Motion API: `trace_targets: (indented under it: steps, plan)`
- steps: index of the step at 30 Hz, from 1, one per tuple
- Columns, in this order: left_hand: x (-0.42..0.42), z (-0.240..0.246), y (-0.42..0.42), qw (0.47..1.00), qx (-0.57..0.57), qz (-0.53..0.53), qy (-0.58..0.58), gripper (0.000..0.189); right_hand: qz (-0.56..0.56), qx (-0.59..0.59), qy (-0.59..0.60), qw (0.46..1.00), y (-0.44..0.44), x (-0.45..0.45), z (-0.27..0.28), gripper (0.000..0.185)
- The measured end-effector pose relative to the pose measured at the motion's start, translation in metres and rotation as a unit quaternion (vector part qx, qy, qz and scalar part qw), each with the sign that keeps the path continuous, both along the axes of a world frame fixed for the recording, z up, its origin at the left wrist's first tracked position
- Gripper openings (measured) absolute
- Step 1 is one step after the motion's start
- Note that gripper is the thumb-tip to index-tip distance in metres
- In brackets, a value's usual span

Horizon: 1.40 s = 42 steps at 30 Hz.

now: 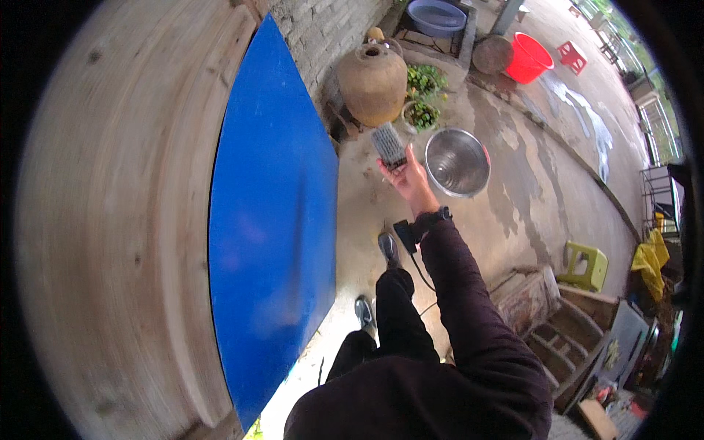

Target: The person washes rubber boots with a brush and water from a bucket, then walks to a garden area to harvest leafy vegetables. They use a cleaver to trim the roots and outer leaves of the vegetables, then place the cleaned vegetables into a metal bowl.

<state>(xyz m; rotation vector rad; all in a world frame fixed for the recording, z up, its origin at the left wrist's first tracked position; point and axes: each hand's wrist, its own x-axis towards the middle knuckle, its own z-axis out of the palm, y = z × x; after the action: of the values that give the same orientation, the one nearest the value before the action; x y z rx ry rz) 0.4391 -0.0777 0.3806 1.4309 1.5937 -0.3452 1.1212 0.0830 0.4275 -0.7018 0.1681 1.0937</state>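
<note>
My right hand (406, 175) is raised in front of me, its fingers around the lower end of a grey, rough-faced block (388, 144), perhaps a scrubbing brush. A dark band and a small black device with a cable sit at that wrist. Just right of the hand, a round stainless steel bucket or basin (457, 163) stands on the concrete floor; no contents can be made out. To the left rises a smooth blue panel (275, 209) beside a pale wooden surface (121, 220). My left hand is out of view.
A large clay jar (373, 85) and potted plants (422, 115) stand by the brick wall. Farther off are a blue basin (437, 16), a red tub (529, 58) and a red stool (572, 56). A green stool (586, 266) and wooden furniture (566, 341) are at right.
</note>
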Motion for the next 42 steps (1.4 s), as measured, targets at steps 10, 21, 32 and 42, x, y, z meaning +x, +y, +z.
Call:
trace_targets:
  steps: [10,21,32,42]
  plan:
    - [0.214,0.003,0.062,0.985,-0.051,0.156,0.057,0.012,-0.034,0.068,-0.104,0.992,0.263,0.249,-0.07,0.047]
    - [0.278,0.021,0.046,0.962,-0.096,0.241,0.087,0.013,0.023,-0.307,-0.346,0.886,0.362,0.331,-0.119,0.055]
    - [0.27,0.005,-0.021,0.952,-0.087,0.287,0.069,0.014,0.022,-0.46,-0.679,0.572,0.348,0.342,-0.132,0.039]
    - [0.131,-0.008,-0.257,0.972,0.229,-0.015,0.058,0.015,0.369,-0.295,-0.501,0.725,0.095,0.183,-0.153,0.026]
